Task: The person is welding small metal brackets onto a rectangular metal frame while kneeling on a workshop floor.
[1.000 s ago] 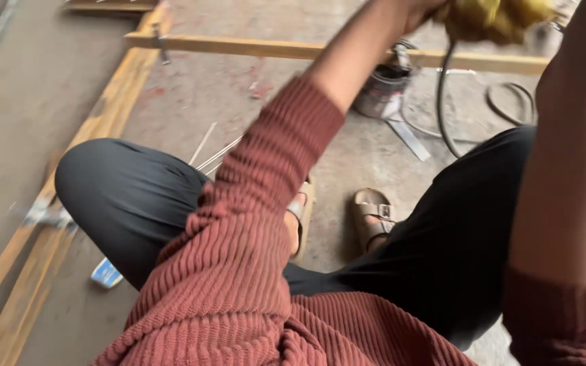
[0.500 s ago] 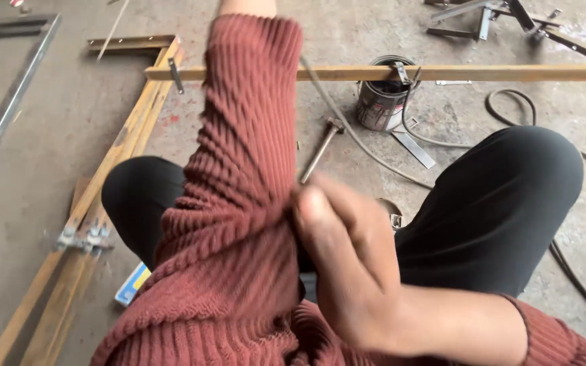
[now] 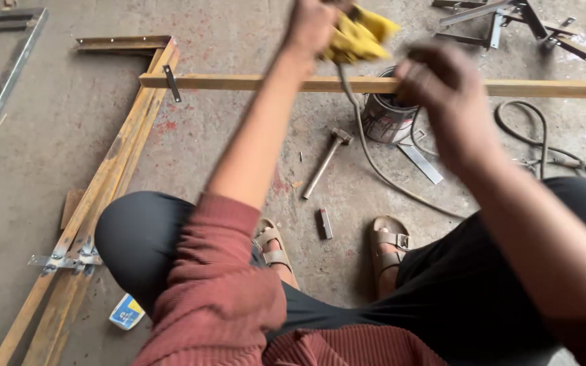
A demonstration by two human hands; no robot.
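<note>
I squat on a concrete floor in black trousers and tan sandals. My left hand [image 3: 312,26] is raised near the top of the view and grips a crumpled yellow glove or cloth [image 3: 359,34]. My right hand [image 3: 442,91] hovers blurred to the right of it, fingers curled with nothing visible in them, above a dented paint tin [image 3: 382,120]. A grey cable [image 3: 374,163] hangs down from near the yellow cloth and runs across the floor. A hammer [image 3: 325,161] lies between my arms.
A rusty yellow metal frame [image 3: 113,176] runs along the left, with a crossbar [image 3: 252,83] and a clamp [image 3: 62,260]. Also here: a flat metal strip [image 3: 422,163], a small metal block [image 3: 325,224], a coiled hose [image 3: 544,146], grey metal frames [image 3: 503,17], a blue-yellow packet [image 3: 127,312].
My left sleeve now sits pushed up above the elbow. My right hand has left that sleeve and risen toward the yellow cloth held high in my left hand.
</note>
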